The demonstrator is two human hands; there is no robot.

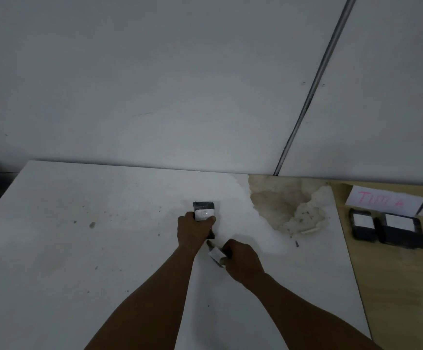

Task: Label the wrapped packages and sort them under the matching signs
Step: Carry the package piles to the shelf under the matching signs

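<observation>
Package (203, 213) gripped by left hand (192, 229) | right hand (240, 258) pinches label (216, 254)

Makeshift packing workspace: worn white table (104, 223), plain partition wall (155, 72), handwritten sign (382, 200).

Bare white table (79, 248) left, two labelled packages (387, 229) right, wall (155, 84) behind

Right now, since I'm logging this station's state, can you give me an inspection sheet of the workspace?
Surface: white table, speckled, its coating worn through in a brownish patch.
Job's things: black wrapped package with white label; two labelled black packages under a pink-lettered paper sign.
Clutter: small white stick.
Hands: left hand grips the package; right hand holds a small white piece.
Cables: nothing seen.
Surroundings: grey wall panels.
</observation>
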